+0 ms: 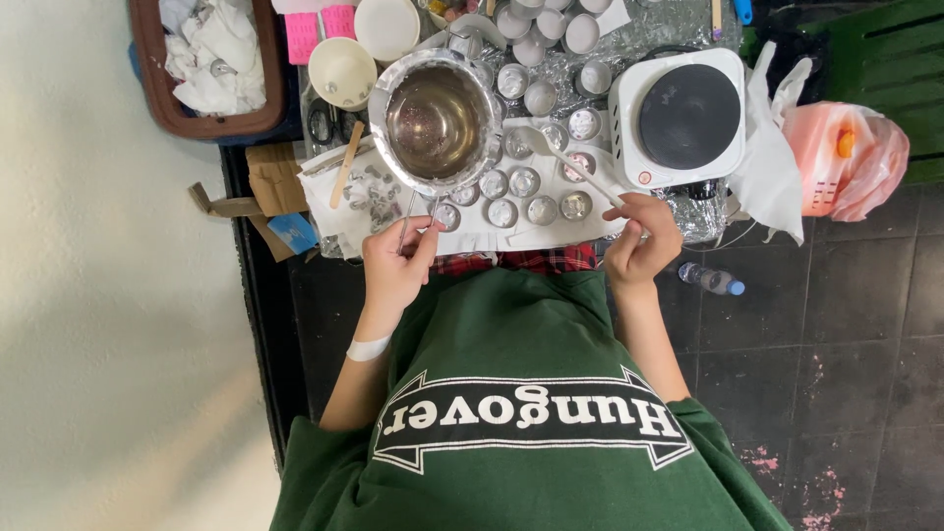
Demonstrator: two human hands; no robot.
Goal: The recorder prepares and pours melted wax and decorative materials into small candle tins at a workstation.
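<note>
Two hands at work: left hand [395,264] pinches a thin metal rod [408,218]; right hand [641,241] grips a white spoon [565,162], bowl near the foil-lined pot [436,120]. Small tins [523,182] around: several filled white at the far end, nearer ones apparently empty. Hotplate [683,115] adjacent.

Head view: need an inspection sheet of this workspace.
Surface: table covered in foil and white paper, crowded.
Job's things: foil-rimmed metal pot; small metal cups in rows; white hotplate.
Clutter: cream bowls, wooden stick, cardboard scraps.
Hands: left hand grips a thin metal rod by the pot; right hand holds a long spoon.
Cables: dark cable behind the hotplate, partly hidden.
Surroundings: dark tiled floor, plastic bottle, pink bag, brown basket of white cloths.
</note>
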